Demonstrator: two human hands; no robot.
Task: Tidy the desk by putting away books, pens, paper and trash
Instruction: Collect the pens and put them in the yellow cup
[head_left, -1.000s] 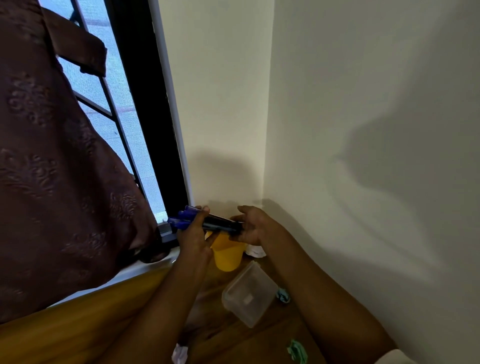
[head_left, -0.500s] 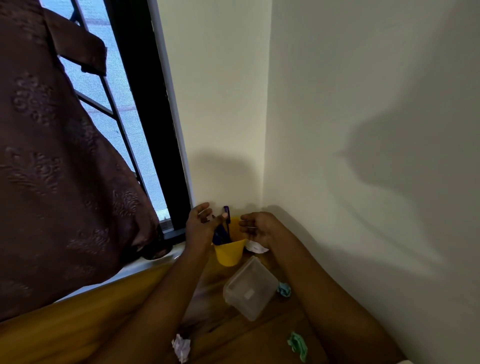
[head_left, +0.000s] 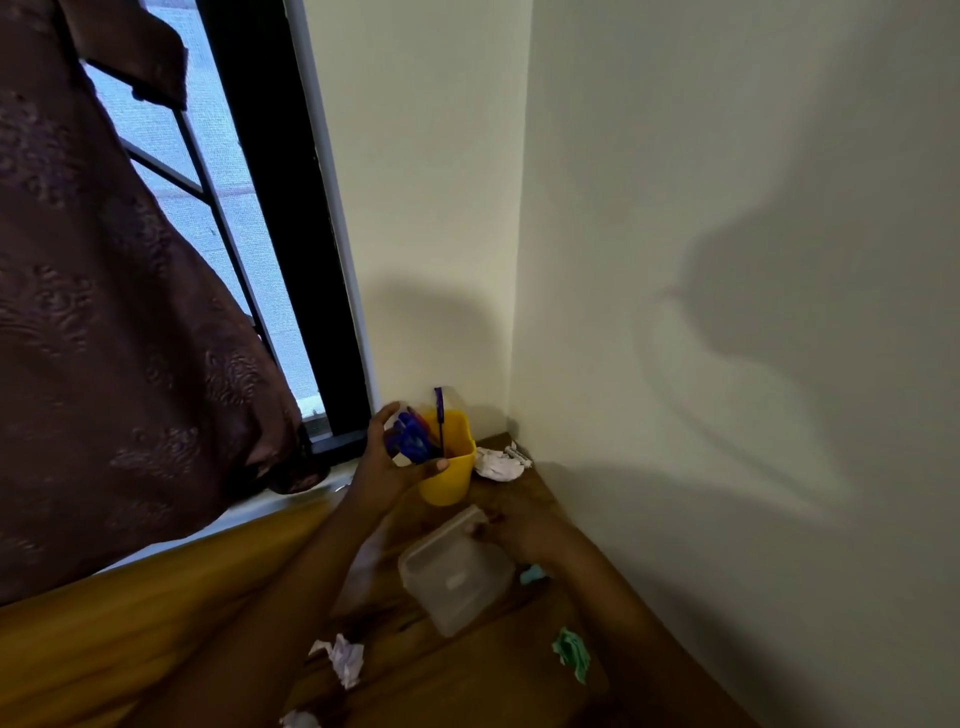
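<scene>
Brown patterned curtain (head_left: 130, 364) is hanging at the far left, partly covering a black-framed window (head_left: 291, 260). Below it a wooden desk (head_left: 467, 691) is running into the corner of two walls. A crumpled white paper ball (head_left: 343, 657) is lying toward the near edge, with a second ball (head_left: 298, 719) just in view at the bottom.

The left hand (head_left: 387, 462) is curling its fingers and thumb round a bundle of blue pens (head_left: 410, 441). The pens' lower ends are sitting inside the yellow cup (head_left: 449, 478) at the far edge, while their tops are leaning left into the palm; one pen is standing upright in the cup. A clear plastic container (head_left: 457, 577) is resting mid-desk. White crumpled paper (head_left: 498, 462) is occupying the far right corner.

The right hand (head_left: 511, 530) is blurred and is touching the container's far corner; whether it is gripping cannot be told. A teal scrap (head_left: 532, 574) and a green scrap (head_left: 571, 652) are lying near the right edge.

Likely hazards: the light cup is at risk of tipping leftward if the leaning bundle is let go unevenly or the thumb presses on its rim, and the forearms crossing the desk are liable to sweep the paper balls off the near edge.
</scene>
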